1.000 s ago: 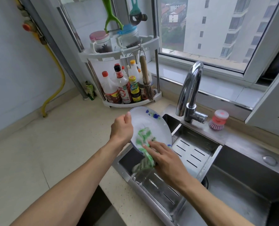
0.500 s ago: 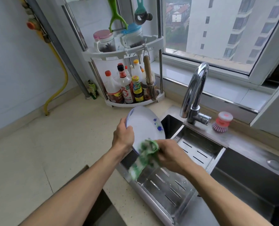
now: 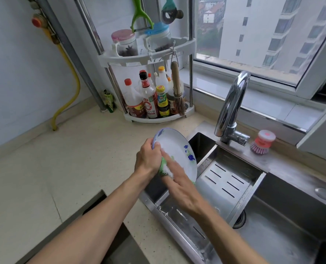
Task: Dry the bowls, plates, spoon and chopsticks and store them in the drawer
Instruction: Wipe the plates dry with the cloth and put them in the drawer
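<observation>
Left of the left hand (image 3: 148, 159) lies a broad stretch of pale countertop (image 3: 63, 159), open room for setting things down, with a dark opening (image 3: 108, 221) cut into its near edge below the forearm. The left hand grips the plate (image 3: 177, 149) at its left rim, thumb hooked over the face, fingers out of sight behind, holding it tilted nearly upright. Half a second ago the plate was turned further to the left and the cloth hung bunched off its lower edge; now the right hand (image 3: 179, 181) has slid up onto the face, fingers fairly straight and pressing the green cloth (image 3: 165, 168) against the lower left of the plate, touching the left hand. That reads as a fresh wiping pass, so this plate is likely not yet done and storing lies ahead. Below and right of the right hand sits the slotted drain tray (image 3: 225, 180) inside the sink (image 3: 292, 235). The plate's right rim hangs over the sink's edge, with the faucet (image 3: 232, 103) near on the far right; swinging the plate that way risks a knock.
</observation>
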### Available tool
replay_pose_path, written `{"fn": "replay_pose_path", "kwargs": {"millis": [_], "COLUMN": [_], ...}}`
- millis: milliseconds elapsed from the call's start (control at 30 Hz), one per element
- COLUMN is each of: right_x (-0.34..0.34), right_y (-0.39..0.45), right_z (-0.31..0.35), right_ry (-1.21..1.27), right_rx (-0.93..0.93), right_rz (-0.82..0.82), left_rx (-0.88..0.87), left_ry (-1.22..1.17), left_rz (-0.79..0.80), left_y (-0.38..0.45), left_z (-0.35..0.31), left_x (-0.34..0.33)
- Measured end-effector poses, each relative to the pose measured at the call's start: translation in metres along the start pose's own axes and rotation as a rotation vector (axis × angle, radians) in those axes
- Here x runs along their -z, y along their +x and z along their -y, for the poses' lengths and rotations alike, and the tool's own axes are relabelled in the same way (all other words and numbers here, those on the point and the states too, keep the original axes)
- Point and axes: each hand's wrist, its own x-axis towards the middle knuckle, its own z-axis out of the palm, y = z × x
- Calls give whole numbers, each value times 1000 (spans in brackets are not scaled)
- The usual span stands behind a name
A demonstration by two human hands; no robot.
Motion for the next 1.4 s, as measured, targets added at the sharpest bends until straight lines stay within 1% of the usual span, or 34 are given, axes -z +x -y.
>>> {"fn": "replay_pose_path", "kwargs": {"millis": [100, 167, 233, 333, 367, 433, 467, 533, 567, 600, 667, 700, 733, 800, 867, 967, 1033, 1067, 1133, 1167, 1233, 1267, 1333, 1367, 1400], "right_x": [15, 35, 41, 15, 11, 20, 30, 41, 39, 32, 17, 14, 16, 29, 42, 44, 40, 39, 36, 35, 28, 24, 21, 22, 26], "right_y": [-3, -1, 2, 0, -3, -6, -5, -1, 0, 1, -3, -5, -5, -3, -1, -2, -3, -3, 3, 7, 12, 11, 4, -1, -5], "right_z": [-24, -42, -42, -18, -14, -25, -35, -44, -41, -33, -16, -15, -20, -47, -71, -76, -67, -59, -39, -31, -19, -16, -12, -16, -22], "right_ry": [-357, -520, -518, -362, -331, -391, -458, -537, -513, -454, -301, -281, -336, -591, -816, -902, -952, -971, -978, -961, -878, -809, -643, -584, -571], "right_rx": [32, -58, -140, -85, -53, -13, -29, -126, -150, -133, -58, -4, 51, 98, 126, 197, 281, 300, 266, 244, 267, 288, 316, 347, 378], "right_rz": [158, 205, 179, 181, 190, 210, 215, 184, 160, 142, 129, 133, 145, 159, 55, -104, -226, -294, -382, -407, -446, -448, -423, -389, -320], "left_rx": [5, 9, 17, 54, 56, 39, 28, 27, 37, 46, 56, 56, 50, 49, 88, 193, 270, 282, 247, 222, 183, 171, 166, 164, 149], "left_ry": [-35, -36, -48, -62, -71, -88, -98, -110, -114, -115, -121, -123, -116, -118, -147, -181, -247, -279, -343, -391, -498, -529, -502, -480, -454], "left_rz": [26, 36, -12, -124, -127, -82, -55, -49, -72, -106, -158, -163, -153, -86, -3, 70, 110, 125, 106, 81, 1, -53, -114, -124, -128], "left_y": [8, 12, 10, 3, 3, 4, 6, 7, 6, 5, 3, 3, 4, 6, 7, 14, 14, 12, -1, -10, -24, -26, -20, -16, -13], "left_z": [4, 4, 3, 0, 1, 3, 5, 7, 6, 4, 1, 0, 0, 1, 0, -11, -20, -22, -18, -14, -10, -10, -10, -9, -9], "left_x": [7, 13, 10, 1, -1, 2, 4, 5, 2, -1, -6, -6, -6, -2, 3, 9, 13, 12, 2, -6, -20, -23, -23, -20, -17]}}
